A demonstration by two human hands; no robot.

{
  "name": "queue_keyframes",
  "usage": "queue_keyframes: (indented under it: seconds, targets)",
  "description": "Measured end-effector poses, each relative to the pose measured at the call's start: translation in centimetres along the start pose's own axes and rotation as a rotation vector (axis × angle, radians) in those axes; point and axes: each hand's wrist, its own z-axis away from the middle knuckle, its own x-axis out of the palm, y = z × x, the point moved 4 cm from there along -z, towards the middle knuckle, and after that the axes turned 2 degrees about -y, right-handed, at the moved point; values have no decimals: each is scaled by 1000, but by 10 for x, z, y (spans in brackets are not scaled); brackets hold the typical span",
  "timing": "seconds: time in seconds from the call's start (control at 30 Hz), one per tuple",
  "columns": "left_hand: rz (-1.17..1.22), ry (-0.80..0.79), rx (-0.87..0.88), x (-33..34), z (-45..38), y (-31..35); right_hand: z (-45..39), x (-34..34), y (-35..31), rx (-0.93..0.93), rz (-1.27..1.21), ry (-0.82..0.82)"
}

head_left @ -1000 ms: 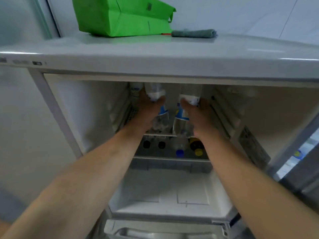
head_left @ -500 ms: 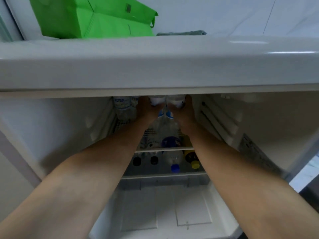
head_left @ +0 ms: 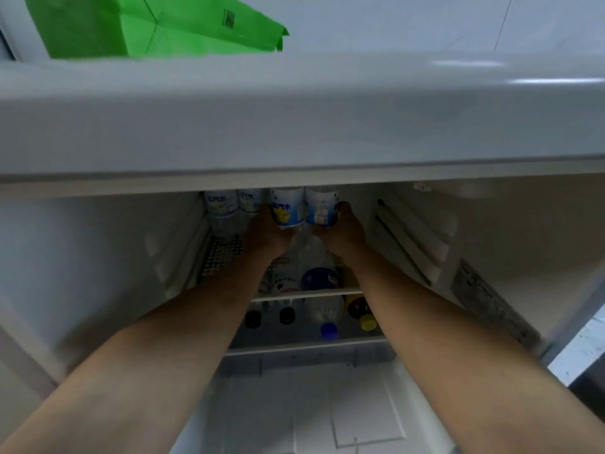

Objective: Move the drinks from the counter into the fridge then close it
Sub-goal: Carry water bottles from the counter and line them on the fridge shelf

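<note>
Green bag [head_left: 157, 26] atop fridge [head_left: 294, 126], left hand [head_left: 265, 234] and right hand [head_left: 343, 232] each gripping a bottle [head_left: 287, 208], shelf crowded

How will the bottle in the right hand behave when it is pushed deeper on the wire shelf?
The bottle is tall and narrow, so a high push may tip it. The wire shelf is an open grid, so its base could catch instead of sliding. It looks like clear plastic, so probably not fragile. The right hand grips it low, which should steady it.
</note>
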Motion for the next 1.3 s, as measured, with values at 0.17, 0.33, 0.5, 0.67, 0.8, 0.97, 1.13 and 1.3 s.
queue_keyframes:
  seconds: [0.17, 0.33, 0.5, 0.67, 0.8, 0.97, 1.13, 1.3]
  targets:
    - [2, 45, -7, 9, -12, 2, -20, 12, -2, 32, -13, 3]
    - [-86, 87, -12, 13, -27, 7, -33, 14, -7, 74, 40, -7]
    - [-173, 142, 9, 13, -27, 5, -27, 15, -6, 100, 147, -94]
    - [-300, 164, -92, 6, -30, -3, -3, 10, -8, 80, 66, -59]
    - [-287, 131, -109, 11, -40, -9, 4, 10, -12, 68, 36, -81]
    - [-317, 56, -109, 22, -39, -12, 12, 4, -6, 88, 35, -46]
    - [-365, 84, -38, 8, -17, 7, 36, -10, -2, 95, -12, 94]
    - [-153, 188, 94, 7, 38, 54, 84, -32, -14, 64, -179, 245]
